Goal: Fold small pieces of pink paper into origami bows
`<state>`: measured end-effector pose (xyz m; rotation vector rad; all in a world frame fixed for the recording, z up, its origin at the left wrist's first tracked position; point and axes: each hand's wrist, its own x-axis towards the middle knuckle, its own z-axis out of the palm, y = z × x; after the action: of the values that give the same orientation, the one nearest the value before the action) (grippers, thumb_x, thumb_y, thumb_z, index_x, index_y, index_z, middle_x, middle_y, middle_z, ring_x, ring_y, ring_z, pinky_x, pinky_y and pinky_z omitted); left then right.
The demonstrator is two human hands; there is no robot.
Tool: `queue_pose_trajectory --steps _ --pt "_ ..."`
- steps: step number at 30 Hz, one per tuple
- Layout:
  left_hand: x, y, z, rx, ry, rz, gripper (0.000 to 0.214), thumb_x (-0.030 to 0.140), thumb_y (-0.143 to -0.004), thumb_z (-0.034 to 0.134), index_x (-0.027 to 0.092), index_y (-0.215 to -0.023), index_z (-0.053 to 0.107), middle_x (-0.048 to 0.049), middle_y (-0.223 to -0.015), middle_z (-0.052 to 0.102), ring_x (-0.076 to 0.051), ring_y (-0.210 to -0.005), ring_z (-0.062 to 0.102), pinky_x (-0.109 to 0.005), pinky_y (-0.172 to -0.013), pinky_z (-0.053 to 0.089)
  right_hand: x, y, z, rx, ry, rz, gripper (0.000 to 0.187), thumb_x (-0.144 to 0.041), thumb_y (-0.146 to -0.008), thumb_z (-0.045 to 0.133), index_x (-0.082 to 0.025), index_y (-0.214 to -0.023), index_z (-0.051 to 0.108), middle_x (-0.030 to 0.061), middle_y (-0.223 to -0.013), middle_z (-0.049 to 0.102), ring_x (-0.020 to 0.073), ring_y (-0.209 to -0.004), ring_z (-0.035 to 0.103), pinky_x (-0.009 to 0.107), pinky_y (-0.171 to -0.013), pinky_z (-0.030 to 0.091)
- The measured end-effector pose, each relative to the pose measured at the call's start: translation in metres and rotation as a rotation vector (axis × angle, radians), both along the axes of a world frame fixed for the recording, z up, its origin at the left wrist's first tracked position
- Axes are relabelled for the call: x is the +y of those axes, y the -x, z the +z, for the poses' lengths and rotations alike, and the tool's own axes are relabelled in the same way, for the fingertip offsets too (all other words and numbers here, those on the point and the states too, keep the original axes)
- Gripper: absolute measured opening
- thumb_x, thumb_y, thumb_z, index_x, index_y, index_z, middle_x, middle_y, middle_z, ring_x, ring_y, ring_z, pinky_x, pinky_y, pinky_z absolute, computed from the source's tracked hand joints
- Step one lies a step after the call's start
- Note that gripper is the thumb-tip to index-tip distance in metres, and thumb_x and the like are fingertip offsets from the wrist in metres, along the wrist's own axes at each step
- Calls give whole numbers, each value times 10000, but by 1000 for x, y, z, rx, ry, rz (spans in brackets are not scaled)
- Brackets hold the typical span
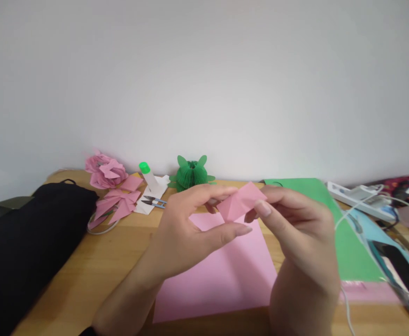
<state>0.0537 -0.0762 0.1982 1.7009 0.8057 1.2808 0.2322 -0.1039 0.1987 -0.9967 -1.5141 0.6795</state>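
While R hand (300, 233) pinches folded pink ppr (242, 201), L hand (186, 231) grips its other side above pink sht (221, 275).

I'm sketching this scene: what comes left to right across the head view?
Black fabric item, pink paper flower, green-capped glue stick, green paper figure, folded pink paper, right hand, white power strip.
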Motion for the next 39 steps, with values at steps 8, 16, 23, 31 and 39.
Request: queue_pose_trajectory --steps 8,16,23,31,39 --pt "-1 2 -1 -45 108 -74 204 221 -821 780 220 -1024 770 3 -955 804 -116 -827 716 -193 -739 585 -1 -2 1 -15 8 33 43 -211 -844 763 -248 -855 742 -49 -660 676 89 -587 599 236 -630 543" --pt "0 3 0 -83 98 -96 226 201 -985 566 240 -1051 779 14 -909 786 -86 -799 706 -150 -720 569 -2 1 -1 -69 5 -44 119 -182 -899 673 -229 -799 716 -39 -631 615 111 -643 631 237 -602 515" --pt "-3 0 -4 13 128 2 215 241 -959 599 214 -1104 755 -4 -802 733 -102 -658 635 -167 -591 539 -3 8 -1 -141 12 -122 68 -188 -876 701 -200 -810 714 3 -718 721 117 -612 633 244 -549 499" --pt "-4 -1 -10 20 95 30 202 254 -980 560 200 -1043 744 4 -669 679 -122 -592 607 -192 -477 435 -4 15 -4 -121 -14 -225 81 -150 -855 713 -215 -812 734 -25 -655 689 103 -575 616 225 -534 503" --pt "3 0 -2 -251 355 -200 107 246 -904 613 171 -926 686 7 -571 689 -154 -522 665 -263 -539 530 -1 8 -3 243 72 15 150 -121 -873 698 -242 -955 732 -40 -651 676 85 -542 617 188 -510 529"
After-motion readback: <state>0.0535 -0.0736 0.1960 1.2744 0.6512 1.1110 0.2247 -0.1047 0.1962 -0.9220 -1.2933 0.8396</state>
